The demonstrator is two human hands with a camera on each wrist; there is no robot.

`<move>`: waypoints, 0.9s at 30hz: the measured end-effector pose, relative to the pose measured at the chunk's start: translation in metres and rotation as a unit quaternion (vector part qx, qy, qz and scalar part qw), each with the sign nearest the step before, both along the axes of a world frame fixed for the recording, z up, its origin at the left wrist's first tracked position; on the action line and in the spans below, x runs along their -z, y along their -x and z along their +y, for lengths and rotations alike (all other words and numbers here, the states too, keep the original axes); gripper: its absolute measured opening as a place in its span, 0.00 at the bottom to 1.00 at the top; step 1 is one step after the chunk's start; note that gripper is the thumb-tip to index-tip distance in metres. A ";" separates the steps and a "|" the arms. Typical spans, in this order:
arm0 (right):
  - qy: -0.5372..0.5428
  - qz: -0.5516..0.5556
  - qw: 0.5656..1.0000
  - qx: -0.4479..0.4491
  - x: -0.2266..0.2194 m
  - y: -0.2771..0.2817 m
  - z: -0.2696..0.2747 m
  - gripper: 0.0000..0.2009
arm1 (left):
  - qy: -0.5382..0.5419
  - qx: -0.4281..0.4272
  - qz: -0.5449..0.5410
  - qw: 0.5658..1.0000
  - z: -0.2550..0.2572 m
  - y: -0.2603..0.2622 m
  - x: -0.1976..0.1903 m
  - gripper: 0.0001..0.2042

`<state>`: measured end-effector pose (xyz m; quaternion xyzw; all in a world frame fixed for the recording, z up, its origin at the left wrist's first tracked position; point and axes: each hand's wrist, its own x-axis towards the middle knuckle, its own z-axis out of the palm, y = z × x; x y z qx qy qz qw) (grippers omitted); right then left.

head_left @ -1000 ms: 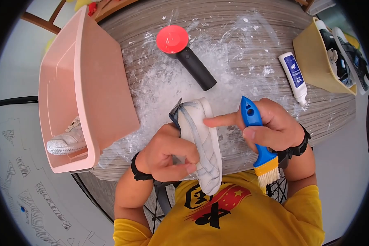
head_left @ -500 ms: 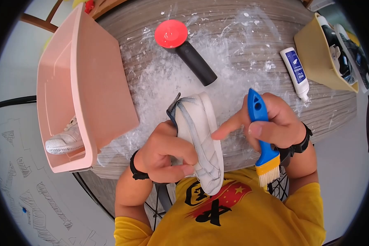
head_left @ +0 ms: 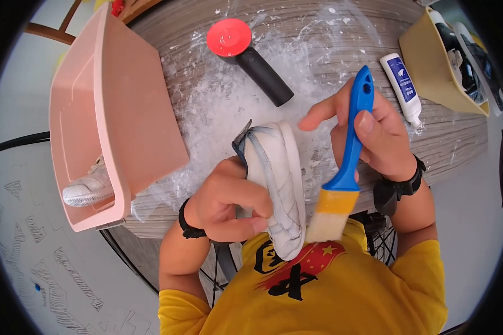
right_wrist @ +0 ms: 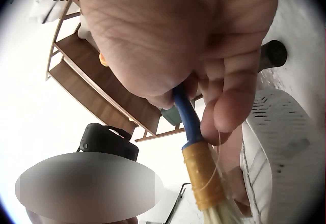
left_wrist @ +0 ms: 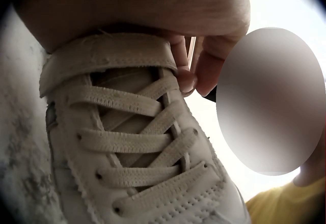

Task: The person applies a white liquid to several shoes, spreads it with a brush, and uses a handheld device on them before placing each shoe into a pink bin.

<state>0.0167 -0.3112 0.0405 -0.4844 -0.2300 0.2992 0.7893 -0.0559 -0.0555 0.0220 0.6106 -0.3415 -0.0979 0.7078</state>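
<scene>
A white sneaker point(head_left: 271, 178) with grey-blue stripes is gripped by my left hand point(head_left: 226, 204), its toe pointing down toward the shirt. Laces point(left_wrist: 127, 142) and a strap across the tongue show in the left wrist view. My right hand point(head_left: 380, 131) holds a paintbrush point(head_left: 352, 139) by its blue handle, pinched under the thumb, with the index finger extended to the left. The pale bristles point(head_left: 325, 225) hang down beside the sneaker's toe. In the right wrist view the sole point(right_wrist: 290, 147) is seen close to the brush's yellow ferrule point(right_wrist: 204, 175).
On the left stands a pink bin point(head_left: 140, 111) with another white sneaker point(head_left: 89, 187) inside. A black-handled device with a red disc point(head_left: 229, 38) lies on the powder-smeared table point(head_left: 318, 61). At right are a white bottle point(head_left: 401, 89) and a beige box point(head_left: 433, 72) of dark shoes.
My right hand has risen away from the sneaker's edge, its index finger leaving the sole. The brush has swung so its bristles move left toward the toe. The left hand keeps its grip.
</scene>
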 end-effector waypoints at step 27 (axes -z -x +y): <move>0.031 0.167 0.978 0.118 0.012 -0.015 0.011 0.08 | 0.382 -0.127 0.392 0.827 0.010 0.011 0.015 0.13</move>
